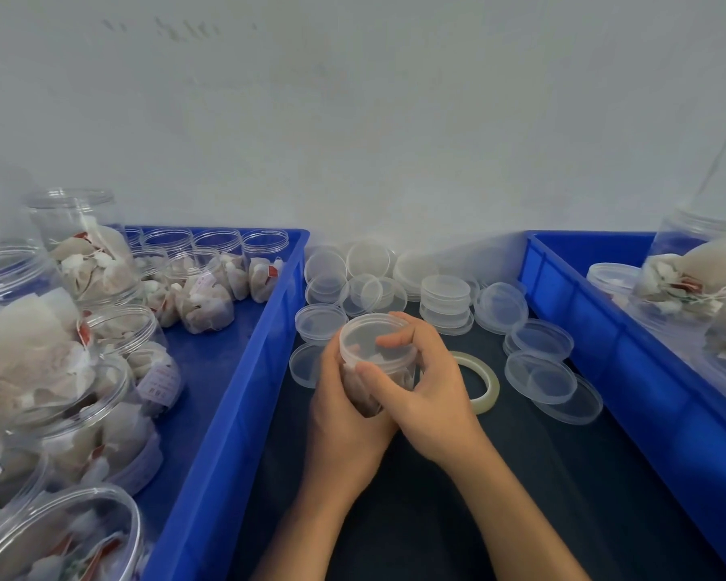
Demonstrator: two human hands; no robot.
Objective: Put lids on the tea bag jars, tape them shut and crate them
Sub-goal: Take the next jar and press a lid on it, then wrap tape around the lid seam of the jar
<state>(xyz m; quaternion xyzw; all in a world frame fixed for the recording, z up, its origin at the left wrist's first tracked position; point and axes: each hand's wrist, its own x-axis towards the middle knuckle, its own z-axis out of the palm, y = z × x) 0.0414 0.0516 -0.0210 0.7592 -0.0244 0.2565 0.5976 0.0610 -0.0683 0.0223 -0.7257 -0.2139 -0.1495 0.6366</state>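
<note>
tea bag jar [374, 371] sits between both hands above the dark worktop [457, 496], with a clear lid [372, 335] on its mouth. left hand [344, 417] wraps the jar's body from below, its fingers mostly hidden behind it. right hand [420, 383] curls over the top, thumb [374, 377] pressed on the jar's side and fingers [395, 337] bent onto the lid's rim. tape roll [483, 383] lies just beside the right hand, partly hidden by it. loose lids [445, 295] lie scattered and stacked behind. left blue crate [244, 371] holds open jars of tea bags; right blue crate [629, 350] holds lidded ones.
</note>
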